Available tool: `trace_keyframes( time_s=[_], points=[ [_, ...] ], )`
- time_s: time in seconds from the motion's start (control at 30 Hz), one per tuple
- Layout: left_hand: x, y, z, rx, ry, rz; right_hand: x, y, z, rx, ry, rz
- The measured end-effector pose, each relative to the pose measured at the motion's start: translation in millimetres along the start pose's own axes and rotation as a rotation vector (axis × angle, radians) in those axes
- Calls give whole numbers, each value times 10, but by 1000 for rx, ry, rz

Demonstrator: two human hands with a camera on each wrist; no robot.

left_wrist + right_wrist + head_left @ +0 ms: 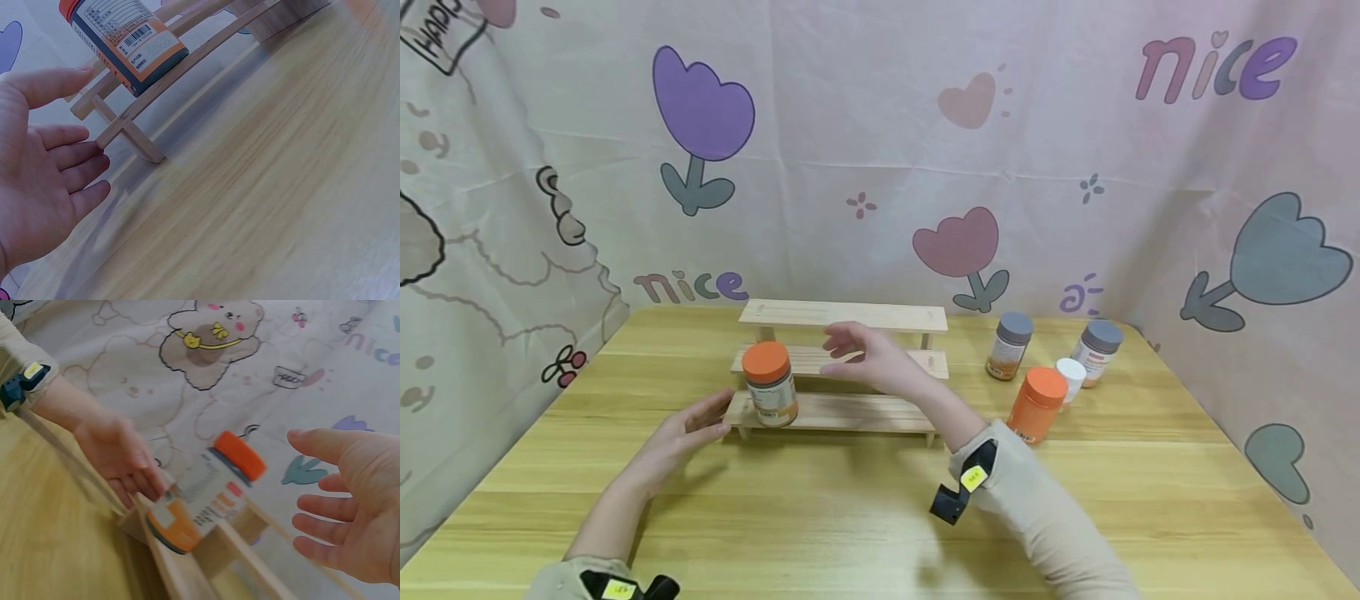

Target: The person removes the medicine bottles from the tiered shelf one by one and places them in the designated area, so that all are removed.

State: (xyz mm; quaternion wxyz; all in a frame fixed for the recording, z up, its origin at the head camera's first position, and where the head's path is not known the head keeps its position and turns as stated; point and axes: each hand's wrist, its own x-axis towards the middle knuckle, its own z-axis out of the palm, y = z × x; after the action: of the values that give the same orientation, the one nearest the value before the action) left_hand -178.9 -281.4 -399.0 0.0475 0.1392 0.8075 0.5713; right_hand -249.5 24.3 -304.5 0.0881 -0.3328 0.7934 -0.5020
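Note:
A bottle with an orange lid (771,387) stands upright at the left end of the lowest step of a three-step wooden rack (857,408). My left hand (688,433) is at the left end of that step, its fingers loosely extended; in the left wrist view the fingertips (94,150) meet or nearly meet the step's end. My right hand (876,358) hovers over the middle of the rack, to the right of the bottle, with relaxed fingers and nothing held. In the right wrist view a gap separates the right hand (350,512) from the bottle (203,494).
To the rack's right stand an orange bottle (1037,404), a small white-capped bottle (1071,377) and two grey-lidded bottles, one nearer the rack (1009,346) and one farther right (1097,352). A patterned cloth (850,125) hangs behind the wooden table (820,517).

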Motion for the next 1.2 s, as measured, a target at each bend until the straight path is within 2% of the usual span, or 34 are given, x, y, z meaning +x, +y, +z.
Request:
trace_keyframes(
  time_s=[0.3,0.67,0.83,1.03,1.2],
  points=[
    [33,-14,16,8,2,-11,146,63,264,26,-20,27],
    [20,-2,27,-13,-9,-10,299,55,535,32,8,-11],
    [7,-7,27,-25,-12,1,327,-7,609,4,-3,-39],
    [9,-8,19,-36,-16,4,352,-29,654,-38,46,-23],
    [6,-2,17,-38,-15,2,358,-31,674,-72,67,-45]
  ],
)
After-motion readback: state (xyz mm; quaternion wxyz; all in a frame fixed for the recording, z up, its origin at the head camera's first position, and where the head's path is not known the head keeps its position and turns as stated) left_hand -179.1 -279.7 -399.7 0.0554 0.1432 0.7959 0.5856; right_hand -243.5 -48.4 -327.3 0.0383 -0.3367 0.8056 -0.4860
